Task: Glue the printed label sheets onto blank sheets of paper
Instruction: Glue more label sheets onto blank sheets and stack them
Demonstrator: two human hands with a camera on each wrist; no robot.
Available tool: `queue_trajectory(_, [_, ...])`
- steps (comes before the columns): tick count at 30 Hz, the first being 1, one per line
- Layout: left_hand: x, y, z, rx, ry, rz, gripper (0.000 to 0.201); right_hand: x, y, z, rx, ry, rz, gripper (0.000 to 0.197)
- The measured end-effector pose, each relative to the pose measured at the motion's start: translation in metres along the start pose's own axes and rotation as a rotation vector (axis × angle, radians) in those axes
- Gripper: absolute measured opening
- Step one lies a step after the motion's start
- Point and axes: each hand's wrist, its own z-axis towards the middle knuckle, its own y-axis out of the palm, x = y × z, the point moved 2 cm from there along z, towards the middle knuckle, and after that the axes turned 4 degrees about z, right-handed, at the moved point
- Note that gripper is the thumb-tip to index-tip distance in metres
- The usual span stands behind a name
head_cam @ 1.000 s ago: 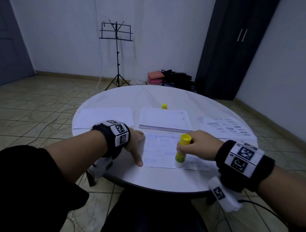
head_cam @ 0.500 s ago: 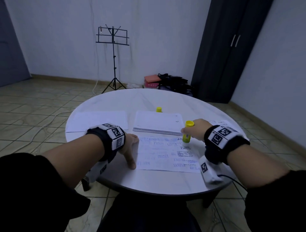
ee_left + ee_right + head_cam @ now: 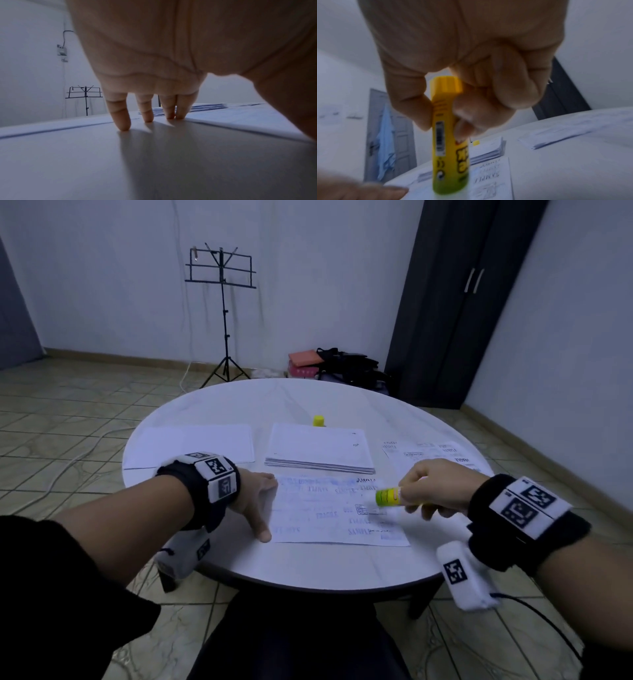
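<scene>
Here we see left hand (image 3: 255, 501), fingers straight, pinning left edge of label sheet (image 3: 329, 515); right hand (image 3: 433, 491) clamps glue stick (image 3: 387, 496), tip seemingly touching sheet; bare table (image 3: 308, 563) nearside.

On the table (image 3: 308, 563) the label sheet (image 3: 329, 515) lies nearest, between both hands; behind it the paper stack (image 3: 320, 448), with one sheet (image 3: 191, 445) left and printed sheets (image 3: 424, 451) right

Round white table (image 3: 342, 402) carries: blank sheet (image 3: 191, 445) far left, paper stack (image 3: 320, 448) centre, yellow cap (image 3: 318, 421) behind it, printed sheets (image 3: 424, 450) right, label sheet (image 3: 329, 518) at near edge.
</scene>
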Motion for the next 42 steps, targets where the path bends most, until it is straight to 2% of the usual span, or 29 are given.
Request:
queue_trajectory(4, [-0.003, 0.003, -0.002, -0.019, -0.031, -0.073, 0.112, 0.015, -0.002, 0.023, 0.153, 0.044, 0.188, 0.021])
queue_trajectory(7, [-0.003, 0.004, -0.004, -0.01, -0.031, -0.092, 0.121, 0.023, -0.001, 0.041, 0.204, 0.091, 0.13, 0.02])
queue_trajectory(10, [-0.002, 0.006, -0.006, 0.0, -0.015, -0.078, 0.122, 0.028, -0.003, 0.045, 0.253, 0.136, 0.097, 0.035])
queue_trajectory(14, [0.002, 0.006, -0.01, 0.028, -0.014, -0.113, 0.104, 0.032, -0.005, 0.047, 0.227, 0.226, -0.011, 0.035])
queue_trajectory(18, [0.007, 0.006, -0.013, 0.023, -0.002, -0.105, 0.098, 0.035, -0.002, 0.052, 0.224, 0.247, -0.074, 0.05])
queue_trajectory(21, [0.01, 0.006, -0.015, 0.05, -0.01, -0.155, 0.089, 0.032, 0.0, 0.041, 0.218, 0.32, -0.144, 0.057])
queue_trajectory(24, [0.009, 0.007, -0.016, 0.051, -0.007, -0.198, 0.121, 0.02, 0.006, 0.021, 0.097, 0.363, -0.325, 0.042])
queue_trajectory(25, [0.008, 0.006, -0.016, 0.061, -0.004, -0.203, 0.125, 0.015, 0.011, 0.016, 0.04, 0.357, -0.371, 0.035])
queue_trajectory(27, [0.005, 0.001, -0.017, 0.085, 0.002, -0.237, 0.121, -0.004, 0.024, 0.008, -0.067, 0.302, -0.438, 0.024])
queue_trajectory(32, [-0.028, -0.009, -0.018, 0.098, -0.07, -0.526, 0.095, -0.079, 0.067, 0.014, -0.209, -0.005, -0.478, 0.022])
queue_trajectory(36, [-0.088, -0.016, -0.011, 0.114, -0.241, -0.351, 0.072, -0.139, 0.113, 0.042, -0.263, -0.171, -0.585, 0.019])
queue_trajectory(38, [-0.123, -0.021, -0.006, 0.095, -0.331, -0.247, 0.046, -0.167, 0.139, 0.058, -0.263, -0.254, -0.724, 0.028])
queue_trajectory(40, [-0.155, -0.026, -0.002, 0.107, -0.41, -0.132, 0.023, -0.188, 0.163, 0.075, -0.313, -0.31, -0.824, 0.025])
queue_trajectory(42, [-0.175, -0.033, 0.007, 0.088, -0.475, -0.024, 0.028, -0.201, 0.188, 0.103, -0.322, -0.313, -0.862, 0.026])
